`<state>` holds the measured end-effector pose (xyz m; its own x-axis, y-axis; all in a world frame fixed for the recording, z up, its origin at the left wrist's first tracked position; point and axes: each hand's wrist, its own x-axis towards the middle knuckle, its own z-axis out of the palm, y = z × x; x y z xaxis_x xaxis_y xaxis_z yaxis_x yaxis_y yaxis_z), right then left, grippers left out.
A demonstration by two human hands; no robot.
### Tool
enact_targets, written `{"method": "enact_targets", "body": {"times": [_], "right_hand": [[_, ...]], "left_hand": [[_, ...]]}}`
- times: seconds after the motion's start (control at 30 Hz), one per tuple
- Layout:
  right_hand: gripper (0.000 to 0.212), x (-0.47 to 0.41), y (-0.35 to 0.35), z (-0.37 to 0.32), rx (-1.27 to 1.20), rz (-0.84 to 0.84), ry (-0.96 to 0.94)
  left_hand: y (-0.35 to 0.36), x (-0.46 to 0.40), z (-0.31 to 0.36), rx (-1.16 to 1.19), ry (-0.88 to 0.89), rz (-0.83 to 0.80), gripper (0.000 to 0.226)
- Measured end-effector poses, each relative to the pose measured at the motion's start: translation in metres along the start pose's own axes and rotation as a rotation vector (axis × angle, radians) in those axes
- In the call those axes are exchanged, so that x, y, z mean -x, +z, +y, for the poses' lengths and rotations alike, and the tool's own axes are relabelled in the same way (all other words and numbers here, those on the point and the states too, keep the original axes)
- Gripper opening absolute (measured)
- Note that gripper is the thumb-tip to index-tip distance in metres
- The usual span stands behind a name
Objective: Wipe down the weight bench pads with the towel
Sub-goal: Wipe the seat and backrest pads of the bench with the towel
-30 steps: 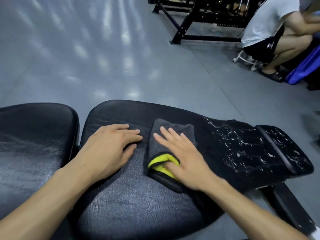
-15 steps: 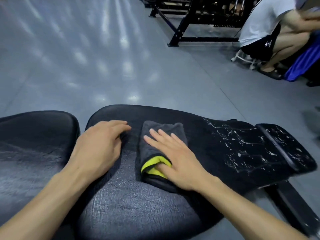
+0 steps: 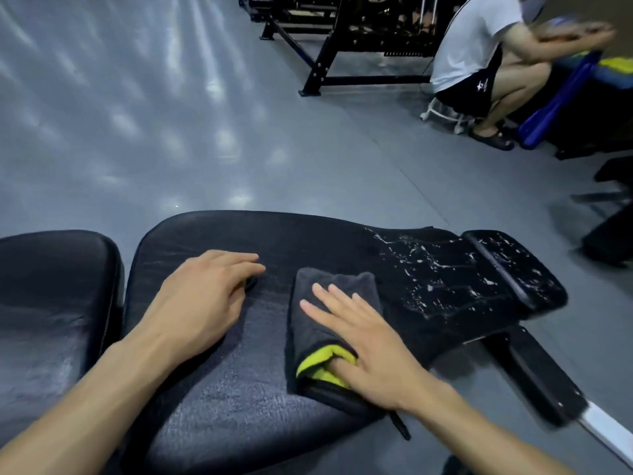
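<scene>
- My right hand (image 3: 368, 341) lies flat in the lower centre of the frame, fingers straight and spread, pressing down on the folded dark grey microfibre towel with a yellow-green inner face (image 3: 330, 303); the thumb is tucked into the yellow fold at the near end.
- My left hand (image 3: 202, 299) rests left of centre on the same pad, just beside the towel but apart from it, fingers loosely bent and grasping nothing.
- Both sit on the long black cracked-leather bench pad (image 3: 219, 406), which runs from the bottom of the frame up to the middle.
- I judge the wiping step to be under way, with the towel mid-pad.
- Toward the right, this pad and the small black end pad (image 3: 513, 269) are flecked with white marks, so I'd steer the next stroke rightward over them, keeping the palm flat and the fold from opening.
- The separate black seat pad (image 3: 51, 296) at the left edge would remain to be covered.
- Farther off, upper right, a crouched person in a white shirt (image 3: 479, 46) sits by a black steel rack (image 3: 342, 39).
</scene>
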<state>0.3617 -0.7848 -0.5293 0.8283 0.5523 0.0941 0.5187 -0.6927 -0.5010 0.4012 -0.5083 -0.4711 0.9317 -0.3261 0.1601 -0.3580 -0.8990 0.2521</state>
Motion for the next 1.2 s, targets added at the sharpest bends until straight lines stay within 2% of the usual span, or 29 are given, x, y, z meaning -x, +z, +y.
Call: {"method": "enact_targets", "body": {"times": [0.1,0.2,0.27,0.33,0.4,0.43,0.57,0.63,0.7,0.8,0.9,0.97,1.03,1.1,1.13,1.2], "right_hand": [[0.072,-0.018,-0.021,0.053,0.061,0.093,0.224],[0.068,-0.034,-0.011,0.046,0.107,0.177,0.420],[0.072,-0.011,0.008,0.002,0.103,0.192,0.310],[0.076,0.025,0.018,-0.034,0.047,0.136,0.149],[0.077,0.045,0.012,-0.026,0.013,0.099,0.087],[0.076,0.049,0.005,-0.008,0.015,0.104,0.115],[0.068,0.055,-0.025,0.079,0.012,0.264,0.512],[0.068,0.053,-0.024,0.083,0.006,0.346,0.666],[0.069,0.048,-0.006,0.053,0.056,0.384,0.643],[0.073,0.066,0.024,-0.014,0.013,0.314,0.381],[0.074,0.088,0.016,-0.007,-0.008,0.232,0.255],[0.068,0.094,0.002,0.038,0.018,0.273,0.347],[0.061,0.095,-0.020,0.084,0.003,0.343,0.598],[0.058,0.091,-0.027,0.102,-0.019,0.386,0.798],[0.059,0.085,-0.023,0.094,-0.007,0.405,0.806],[0.065,0.080,-0.004,0.055,-0.015,0.400,0.649]], "left_hand": [[0.001,-0.001,0.013,-0.007,0.025,-0.029,0.041],[0.000,0.003,0.026,-0.015,0.049,-0.034,0.041],[0.002,0.006,0.032,-0.010,0.080,-0.031,0.041],[0.006,0.006,0.034,0.005,0.092,-0.033,0.040],[0.008,0.004,0.037,0.015,0.097,-0.052,0.038],[0.009,0.005,0.041,0.022,0.102,-0.061,0.039],[0.006,0.014,0.050,0.020,0.113,-0.076,0.040],[0.003,0.021,0.049,0.011,0.116,-0.069,0.039],[0.001,0.023,0.049,0.005,0.113,-0.053,0.039],[0.005,0.020,0.055,0.002,0.124,-0.056,0.038],[0.012,0.014,0.068,0.005,0.138,-0.116,0.040],[0.017,0.013,0.077,-0.024,0.147,-0.176,0.042],[0.019,0.015,0.085,-0.041,0.150,-0.219,0.043],[0.019,0.017,0.089,-0.068,0.151,-0.243,0.043],[0.019,0.017,0.090,-0.079,0.148,-0.253,0.043],[0.020,0.016,0.093,-0.090,0.136,-0.271,0.042]]}}
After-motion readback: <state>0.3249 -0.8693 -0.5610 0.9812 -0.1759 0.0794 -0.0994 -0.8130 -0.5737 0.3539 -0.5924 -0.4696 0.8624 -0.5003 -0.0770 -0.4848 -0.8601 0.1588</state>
